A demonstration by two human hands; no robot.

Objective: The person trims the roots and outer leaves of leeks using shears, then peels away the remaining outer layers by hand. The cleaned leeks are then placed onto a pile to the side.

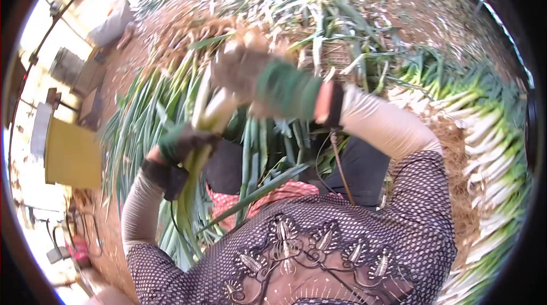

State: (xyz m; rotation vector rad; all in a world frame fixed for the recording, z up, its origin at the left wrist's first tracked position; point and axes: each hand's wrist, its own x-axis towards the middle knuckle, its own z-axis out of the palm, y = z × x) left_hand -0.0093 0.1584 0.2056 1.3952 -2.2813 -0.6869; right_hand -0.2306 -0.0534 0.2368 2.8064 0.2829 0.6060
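Observation:
My left hand, in a green-cuffed glove with a dark wrist strap, grips a long leek around its pale stalk. The green leaves of that leek hang down past my lap. My right hand, blurred and with a green cuff, closes on the same leek's upper, root end, where brown roots stick out. Both hands hold it above my knees.
A heap of loose leeks and leaf trimmings covers the reddish ground ahead. Cleaned white-stalked leeks lie stacked in a row at the right. A yellow box stands at the left. Another person's leg shows at the far upper left.

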